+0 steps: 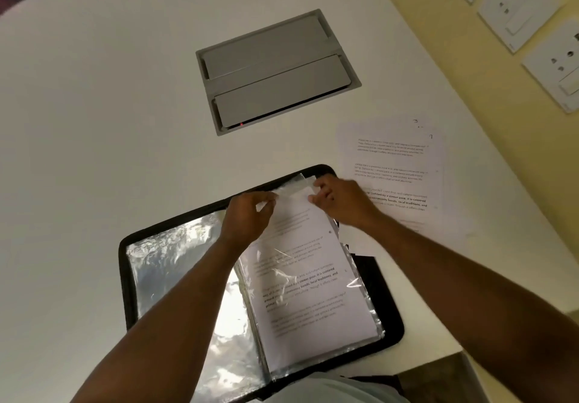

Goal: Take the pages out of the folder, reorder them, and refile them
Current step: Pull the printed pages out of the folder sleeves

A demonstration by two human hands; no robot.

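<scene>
A black folder [391,324] lies open on the white table, with clear plastic sleeves [175,255] shining on its left half. A printed page [307,286] sits in the top sleeve on the right half. My left hand [247,217] pinches the sleeve's top edge. My right hand [341,202] pinches the top of the page at the sleeve's mouth. Loose printed pages [394,167] lie spread on the table to the right of the folder.
A grey metal cable hatch [275,70] is set into the white table [94,120] beyond the folder. A yellow wall with white sockets [517,7] runs along the right. The table's edge and a brown floor show at the lower right.
</scene>
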